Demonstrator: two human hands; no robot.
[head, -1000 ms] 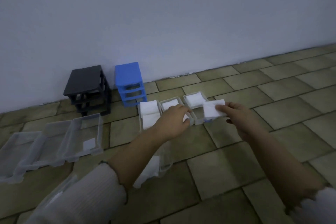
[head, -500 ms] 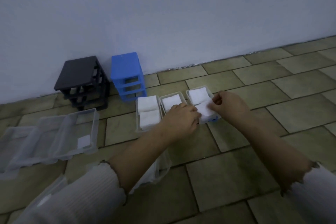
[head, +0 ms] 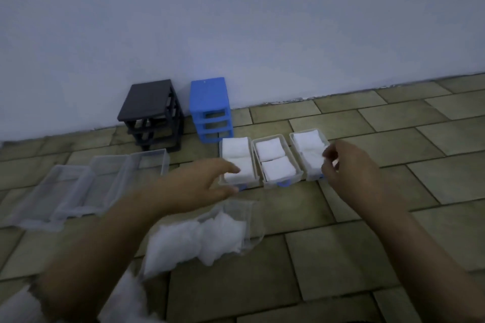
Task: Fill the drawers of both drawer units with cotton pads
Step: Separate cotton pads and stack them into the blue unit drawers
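Note:
Three small clear drawers with blue handles lie side by side on the floor, each holding white cotton pads: the left drawer (head: 224,181), the middle drawer (head: 285,145) and the right drawer (head: 325,142). My left hand (head: 199,183) is spread open at the near corner of the left drawer, its index finger over a pad. My right hand (head: 346,165) hovers over the near end of the right drawer with loosely curled fingers that grip nothing I can see. The empty black unit (head: 151,113) and blue unit (head: 211,109) stand against the wall.
Three larger clear drawers (head: 78,186) lie in a row on the tiled floor at the left. A clear bag of cotton pads (head: 199,238) lies just below my left hand. A pale wall (head: 236,21) closes the far side.
My right hand carried a cotton pad to the right drawer, set it in and let go. My left hand slid from the middle drawer toward the left drawer and opened.

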